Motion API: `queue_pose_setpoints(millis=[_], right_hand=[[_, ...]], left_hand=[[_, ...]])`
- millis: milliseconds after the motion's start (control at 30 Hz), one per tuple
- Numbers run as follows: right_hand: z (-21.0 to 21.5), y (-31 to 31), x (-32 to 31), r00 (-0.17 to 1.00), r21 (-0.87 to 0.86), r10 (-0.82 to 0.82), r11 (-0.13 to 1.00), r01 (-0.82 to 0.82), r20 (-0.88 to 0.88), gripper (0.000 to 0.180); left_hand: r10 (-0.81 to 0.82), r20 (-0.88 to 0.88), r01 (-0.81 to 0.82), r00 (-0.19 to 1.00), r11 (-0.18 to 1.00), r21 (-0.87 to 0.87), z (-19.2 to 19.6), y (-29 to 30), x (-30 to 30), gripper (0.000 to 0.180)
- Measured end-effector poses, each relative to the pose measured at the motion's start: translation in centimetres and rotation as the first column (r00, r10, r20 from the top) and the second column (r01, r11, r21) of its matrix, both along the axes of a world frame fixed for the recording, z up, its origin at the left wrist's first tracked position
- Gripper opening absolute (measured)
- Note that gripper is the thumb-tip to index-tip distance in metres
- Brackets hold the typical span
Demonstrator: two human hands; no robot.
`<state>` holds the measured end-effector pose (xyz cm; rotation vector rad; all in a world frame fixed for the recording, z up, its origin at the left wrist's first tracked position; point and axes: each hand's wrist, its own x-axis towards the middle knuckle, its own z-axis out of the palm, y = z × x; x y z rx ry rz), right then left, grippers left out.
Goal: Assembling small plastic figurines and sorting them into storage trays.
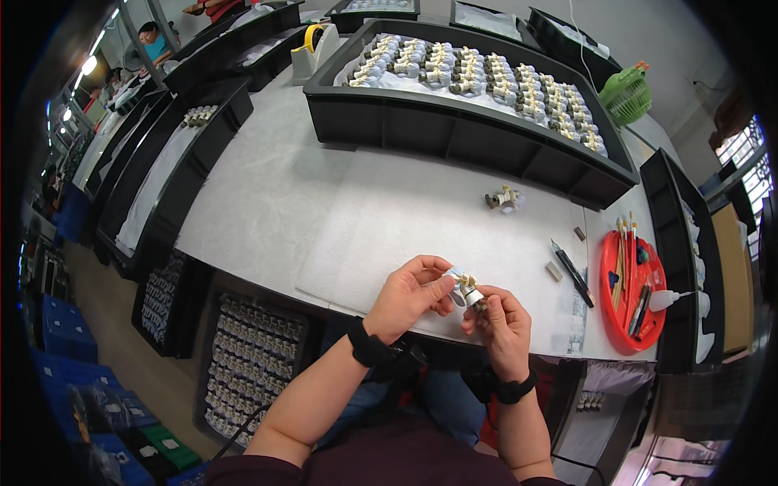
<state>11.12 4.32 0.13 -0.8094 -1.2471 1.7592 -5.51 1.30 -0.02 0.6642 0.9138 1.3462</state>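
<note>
Between my two hands, just above the near edge of the white work mat, is a small painted figurine in white, yellow and brown. My left hand pinches its pale upper side between thumb and fingers. Around its brown lower end the fingers of my right hand are closed. Part of the figurine is hidden by my fingers. Farther off on the mat lies a similar figurine, touched by neither hand.
A black tray with rows of similar figurines stands behind the mat. To the right are a craft knife, small brown blocks, a red dish with brushes, and a white squeeze bottle. A green fan and tape dispenser stand farther back.
</note>
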Motion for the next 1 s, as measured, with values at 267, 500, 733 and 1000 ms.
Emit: queue_pose_setpoints(millis=[267,500,733,1000], right_hand=[[0.0,-0.8,-0.5,0.999,0.061,-0.018,0.998,0.015,0.044,0.032],[0.1,-0.9,-0.7,0.997,0.141,-0.042,0.989,0.033,0.059,0.031],[-0.3,-1.2,-1.1,0.986,0.125,-0.165,0.979,0.162,0.014,0.025],[-2.0,-1.0,-1.0,0.961,0.591,-0.26,0.792,0.155,0.096,0.035]], left_hand=[[-0.012,0.152,0.004,0.988,0.999,0.053,-0.7,0.0,-0.2,0.027],[-0.02,0.141,0.005,0.99,0.995,0.102,-0.7,0.0,-0.3,0.028],[-0.037,0.209,0.028,0.977,0.999,0.045,0.3,-0.1,-0.2,0.026],[-0.006,0.005,0.005,1.0,0.99,0.141,-0.8,0.0,-0.1,0.023]])
